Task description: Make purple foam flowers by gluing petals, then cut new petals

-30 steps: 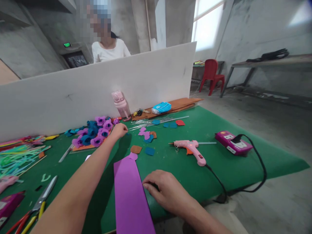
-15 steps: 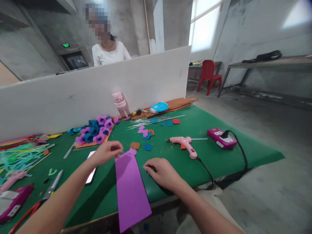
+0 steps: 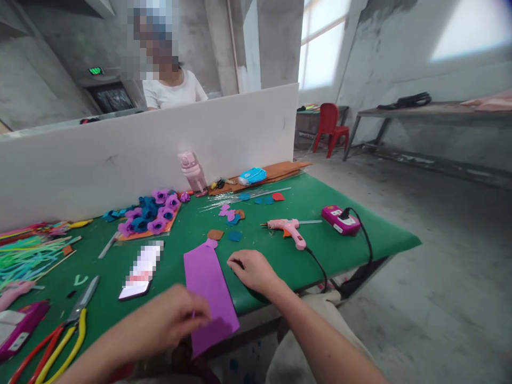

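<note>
A long purple foam-like sheet lies on the green-covered table, its near end hanging past the front edge. Over its lower left side is my left hand, fingers bent and smeared by motion; whether they grip anything is unclear. My right hand rests on the table just right of the sheet, loosely curled, with nothing visible in it. At the sheet's far end lies a small purple petal-shaped piece, beside a brown piece and a blue piece.
To the right lie a pink glue gun and a purple power strip. Leftward are a phone, large scissors and purple and blue flowers. A pink bottle stands by the white partition; a person is behind it.
My left hand has drawn back from the sheet's far end to its near left side, uncovering the phone. My right hand stays resting on the table. The view has shifted slightly.
</note>
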`<state>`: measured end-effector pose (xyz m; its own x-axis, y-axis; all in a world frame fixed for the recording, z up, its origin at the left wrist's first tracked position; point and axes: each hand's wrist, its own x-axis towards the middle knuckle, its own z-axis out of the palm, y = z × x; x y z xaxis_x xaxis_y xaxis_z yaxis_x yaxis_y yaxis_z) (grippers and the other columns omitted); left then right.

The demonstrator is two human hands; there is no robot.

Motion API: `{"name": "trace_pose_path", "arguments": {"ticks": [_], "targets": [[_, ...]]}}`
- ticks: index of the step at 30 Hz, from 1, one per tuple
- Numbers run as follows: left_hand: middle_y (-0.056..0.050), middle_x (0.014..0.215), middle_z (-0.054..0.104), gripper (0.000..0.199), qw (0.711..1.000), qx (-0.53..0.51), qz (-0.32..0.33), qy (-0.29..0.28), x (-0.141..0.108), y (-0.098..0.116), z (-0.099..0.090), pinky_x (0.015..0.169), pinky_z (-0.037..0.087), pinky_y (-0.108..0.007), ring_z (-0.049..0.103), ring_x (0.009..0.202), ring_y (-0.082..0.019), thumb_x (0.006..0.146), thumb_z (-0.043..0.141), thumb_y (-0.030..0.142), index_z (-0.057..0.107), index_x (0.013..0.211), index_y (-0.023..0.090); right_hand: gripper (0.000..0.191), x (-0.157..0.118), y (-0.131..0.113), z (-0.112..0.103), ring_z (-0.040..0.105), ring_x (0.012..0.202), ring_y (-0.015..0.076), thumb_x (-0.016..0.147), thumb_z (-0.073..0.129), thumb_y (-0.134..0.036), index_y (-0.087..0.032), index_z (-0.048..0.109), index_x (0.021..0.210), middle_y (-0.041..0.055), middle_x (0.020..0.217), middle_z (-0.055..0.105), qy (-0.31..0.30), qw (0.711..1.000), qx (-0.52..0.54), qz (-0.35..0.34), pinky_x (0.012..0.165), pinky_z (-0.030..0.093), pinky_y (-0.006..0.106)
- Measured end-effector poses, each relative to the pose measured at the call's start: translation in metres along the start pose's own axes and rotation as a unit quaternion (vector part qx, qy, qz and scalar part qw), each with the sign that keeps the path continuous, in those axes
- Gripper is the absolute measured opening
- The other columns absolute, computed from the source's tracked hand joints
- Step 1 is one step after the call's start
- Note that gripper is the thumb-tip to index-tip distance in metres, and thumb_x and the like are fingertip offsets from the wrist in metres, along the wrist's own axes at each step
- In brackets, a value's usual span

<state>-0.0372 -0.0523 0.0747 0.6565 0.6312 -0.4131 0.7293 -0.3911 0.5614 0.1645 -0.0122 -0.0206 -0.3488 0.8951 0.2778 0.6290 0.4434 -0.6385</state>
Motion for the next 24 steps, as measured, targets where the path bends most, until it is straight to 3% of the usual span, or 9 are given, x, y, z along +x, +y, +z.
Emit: {"name": "trace_pose_path", "arguments": {"ticks": [2, 4, 6, 9, 12, 15, 19, 21, 24], "targets": [[-0.001, 0.075, 0.069, 0.026, 0.988, 0.097, -0.010, 0.121, 0.025, -0.003, -0.028, 0.060, 0.040, -0.022, 0.060, 0.065, -0.015, 0.085, 0.044, 0.028, 0.069, 0.082, 0.022, 0.021, 0.001, 0.002, 0.002, 0.064, 0.080, 0.0147, 0.088, 0.048, -0.023, -0.019, 0.068, 0.084, 0.0031, 0.086, 0.072, 0.001, 1.000, 0.002, 0.008, 0.069, 0.039, 0.021], [-0.002, 0.082, 0.071, 0.024, 0.965, 0.165, -0.004, 0.203, 0.059, -0.015, -0.045, 0.065, 0.041, -0.023, 0.062, 0.074, -0.017, 0.083, 0.045, 0.023, 0.069, 0.084, 0.020, 0.021, 0.001, 0.004, 0.003, 0.064, 0.081, 0.0150, 0.088, 0.049, -0.024, -0.020, 0.069, 0.084, 0.0030, 0.086, 0.072, 0.004, 1.000, 0.005, 0.008, 0.070, 0.039, 0.022], [-0.004, 0.090, 0.071, 0.024, 0.948, 0.219, 0.017, 0.230, 0.097, -0.030, -0.049, 0.071, 0.042, -0.025, 0.063, 0.083, -0.018, 0.083, 0.045, 0.020, 0.069, 0.085, 0.020, 0.020, 0.001, 0.005, 0.006, 0.064, 0.082, 0.0152, 0.087, 0.049, -0.024, -0.020, 0.069, 0.085, 0.0027, 0.086, 0.072, 0.006, 1.000, 0.008, 0.004, 0.071, 0.040, 0.022], [-0.004, 0.096, 0.070, 0.024, 0.933, 0.285, 0.020, 0.220, 0.147, -0.050, -0.037, 0.073, 0.044, -0.026, 0.063, 0.089, -0.020, 0.079, 0.049, 0.015, 0.068, 0.092, 0.021, 0.019, 0.001, 0.005, 0.008, 0.064, 0.081, 0.0154, 0.086, 0.051, -0.023, -0.021, 0.069, 0.084, 0.0025, 0.085, 0.072, 0.005, 1.000, 0.010, 0.003, 0.070, 0.040, 0.022], [-0.006, 0.094, 0.068, 0.023, 0.925, 0.305, 0.009, 0.227, 0.169, -0.055, -0.027, 0.070, 0.044, -0.027, 0.062, 0.086, -0.020, 0.079, 0.048, 0.014, 0.067, 0.090, 0.019, 0.019, 0.001, 0.006, 0.007, 0.064, 0.080, 0.0155, 0.085, 0.051, -0.023, -0.020, 0.070, 0.083, 0.0026, 0.084, 0.072, 0.002, 1.000, 0.018, 0.001, 0.069, 0.040, 0.022], [-0.006, 0.091, 0.066, 0.020, 0.928, 0.282, 0.016, 0.245, 0.153, -0.043, -0.028, 0.068, 0.043, -0.024, 0.061, 0.082, -0.018, 0.078, 0.047, 0.012, 0.065, 0.083, 0.018, 0.019, 0.001, 0.010, -0.001, 0.064, 0.078, 0.0152, 0.085, 0.051, -0.023, -0.021, 0.070, 0.082, 0.0025, 0.083, 0.072, 0.024, 0.999, 0.040, 0.011, 0.068, 0.040, 0.022], [0.000, 0.076, 0.063, 0.014, 0.957, 0.155, 0.081, 0.230, 0.090, -0.012, -0.014, 0.060, 0.039, -0.020, 0.056, 0.065, -0.012, 0.080, 0.047, 0.013, 0.060, 0.083, 0.018, 0.022, 0.003, 0.024, -0.021, 0.063, 0.072, 0.0149, 0.087, 0.048, -0.025, -0.020, 0.069, 0.081, 0.0028, 0.078, 0.071, 0.144, 0.981, 0.103, 0.074, 0.064, 0.041, 0.022], [0.000, 0.074, 0.063, 0.017, 0.970, 0.131, 0.116, 0.171, 0.059, 0.000, 0.011, 0.060, 0.039, -0.019, 0.056, 0.066, -0.011, 0.085, 0.043, 0.016, 0.059, 0.082, 0.019, 0.023, 0.004, 0.031, -0.030, 0.063, 0.070, 0.0150, 0.086, 0.048, -0.027, -0.019, 0.068, 0.080, 0.0032, 0.077, 0.071, 0.194, 0.963, 0.161, 0.100, 0.064, 0.044, 0.023], [-0.002, 0.076, 0.067, 0.017, 0.972, 0.137, 0.189, 0.026, 0.028, 0.008, 0.058, 0.058, 0.038, -0.018, 0.059, 0.067, -0.012, 0.085, 0.045, 0.017, 0.062, 0.087, 0.021, 0.023, 0.005, 0.033, -0.033, 0.064, 0.067, 0.0151, 0.085, 0.048, -0.030, -0.018, 0.067, 0.080, 0.0035, 0.076, 0.071, 0.208, 0.941, 0.242, 0.116, 0.062, 0.046, 0.023]]}}
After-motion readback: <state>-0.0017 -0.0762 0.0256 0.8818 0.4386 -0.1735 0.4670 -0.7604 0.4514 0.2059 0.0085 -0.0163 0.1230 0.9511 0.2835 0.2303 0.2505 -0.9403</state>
